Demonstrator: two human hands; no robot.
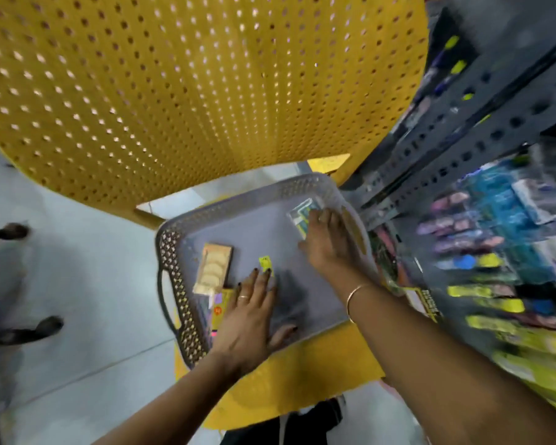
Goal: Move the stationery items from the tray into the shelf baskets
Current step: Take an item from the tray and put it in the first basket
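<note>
Grey perforated tray (180, 252) sits on the seat of a yellow chair (174, 91), both hands inside it.

Left hand (251, 319) lies flat on the tray floor, fingers spread and open, palm down — gripping nothing. Just past its fingertips lies a small yellow packet (265, 263), touching or nearly touching the middle fingers. Beyond its little-finger side rests a tan card of round pieces (213, 268), apart from the hand. Under the outer edge of the hand a yellow-and-purple packet (217, 308) shows partly.

Right hand (326, 244) reaches to the far right corner of the tray, fingers pressed down on a clear packet with green and yellow contents (302, 215); whether it is actually pinched — cannot tell, blurred.

Beside the right forearm, shelves (463, 123) hold blurred, colourful stationery.
</note>
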